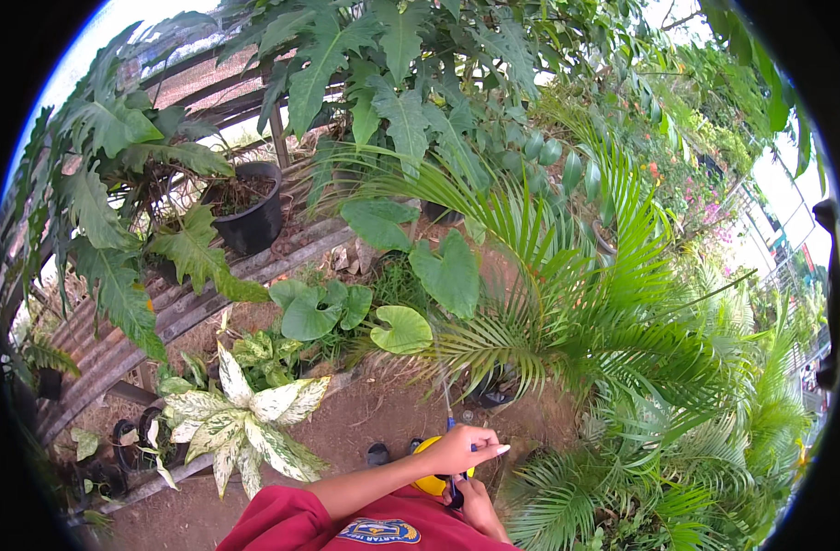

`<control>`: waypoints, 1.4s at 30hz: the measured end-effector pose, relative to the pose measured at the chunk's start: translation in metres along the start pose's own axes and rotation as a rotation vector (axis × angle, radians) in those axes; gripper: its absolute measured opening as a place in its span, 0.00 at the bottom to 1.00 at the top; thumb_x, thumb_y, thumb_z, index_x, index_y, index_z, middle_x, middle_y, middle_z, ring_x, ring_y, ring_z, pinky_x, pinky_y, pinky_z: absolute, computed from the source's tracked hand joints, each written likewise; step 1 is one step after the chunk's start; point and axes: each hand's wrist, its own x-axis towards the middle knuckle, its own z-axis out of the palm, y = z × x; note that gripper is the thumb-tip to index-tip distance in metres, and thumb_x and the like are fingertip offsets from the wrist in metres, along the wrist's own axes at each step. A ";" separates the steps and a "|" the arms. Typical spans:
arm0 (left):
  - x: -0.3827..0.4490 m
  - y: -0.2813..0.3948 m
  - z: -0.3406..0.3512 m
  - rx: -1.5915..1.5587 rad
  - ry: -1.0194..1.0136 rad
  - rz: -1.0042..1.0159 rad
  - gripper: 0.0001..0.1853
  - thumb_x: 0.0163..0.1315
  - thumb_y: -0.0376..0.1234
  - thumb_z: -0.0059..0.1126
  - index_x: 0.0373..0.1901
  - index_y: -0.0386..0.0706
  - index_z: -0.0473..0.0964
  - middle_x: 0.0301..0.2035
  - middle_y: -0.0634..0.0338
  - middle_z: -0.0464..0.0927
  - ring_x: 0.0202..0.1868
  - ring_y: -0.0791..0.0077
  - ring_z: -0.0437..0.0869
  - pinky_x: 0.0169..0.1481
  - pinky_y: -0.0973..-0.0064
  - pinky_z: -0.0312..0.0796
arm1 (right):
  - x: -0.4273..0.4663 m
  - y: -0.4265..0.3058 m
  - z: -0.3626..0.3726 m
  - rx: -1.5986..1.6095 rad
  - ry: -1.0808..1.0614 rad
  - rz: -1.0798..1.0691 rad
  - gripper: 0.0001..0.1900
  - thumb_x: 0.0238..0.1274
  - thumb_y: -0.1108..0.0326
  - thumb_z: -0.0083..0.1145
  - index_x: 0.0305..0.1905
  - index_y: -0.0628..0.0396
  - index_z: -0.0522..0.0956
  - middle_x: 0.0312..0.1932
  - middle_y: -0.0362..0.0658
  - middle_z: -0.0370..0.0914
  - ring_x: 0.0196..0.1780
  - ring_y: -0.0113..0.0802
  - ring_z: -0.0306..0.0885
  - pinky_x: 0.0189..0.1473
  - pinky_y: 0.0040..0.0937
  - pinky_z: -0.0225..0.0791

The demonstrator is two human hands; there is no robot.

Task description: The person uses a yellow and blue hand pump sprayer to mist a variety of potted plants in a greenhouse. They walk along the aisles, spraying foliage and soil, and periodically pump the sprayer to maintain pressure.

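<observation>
A yellow pump sprayer (430,484) with blue and dark parts is held close against my front. My left hand (461,449) curls over its blue upper part, thumb pointing right. Lower down, my right hand (476,508) is wrapped around a dark part of the same sprayer. From the blue nozzle (451,421) a thin spray goes out towards the leaves of a palm (489,344). Much of the sprayer's body is hidden by my hands, forearm and red shirt.
A white-and-green variegated plant (247,420) stands left of my forearm. Farther back, a black pot (251,213) rests on a slatted bench (206,303). Broad heart-shaped leaves (447,272) rise ahead. Palm fronds (571,475) crowd the right side. Bare soil (371,406) lies underfoot.
</observation>
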 end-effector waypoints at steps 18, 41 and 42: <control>-0.021 -0.023 -0.014 -0.183 -0.016 -0.071 0.15 0.63 0.41 0.55 0.32 0.37 0.76 0.19 0.62 0.76 0.18 0.81 0.71 0.22 0.78 0.64 | 0.010 0.001 0.004 -0.195 -0.179 -0.030 0.17 0.71 0.59 0.40 0.37 0.62 0.73 0.26 0.40 0.72 0.32 0.27 0.69 0.40 0.25 0.63; 0.014 0.077 -0.064 0.138 0.115 0.236 0.12 0.63 0.38 0.52 0.27 0.38 0.74 0.14 0.54 0.72 0.17 0.62 0.76 0.25 0.70 0.66 | 0.075 -0.060 0.009 -0.204 -0.287 -0.189 0.16 0.71 0.60 0.39 0.38 0.62 0.72 0.28 0.40 0.72 0.34 0.28 0.70 0.42 0.25 0.63; 0.014 0.096 -0.068 0.070 0.150 0.373 0.14 0.63 0.38 0.52 0.24 0.38 0.73 0.10 0.54 0.69 0.13 0.62 0.73 0.21 0.70 0.63 | 0.079 -0.063 0.009 -0.204 -0.295 -0.191 0.16 0.71 0.60 0.39 0.38 0.62 0.72 0.28 0.40 0.72 0.34 0.27 0.70 0.42 0.25 0.63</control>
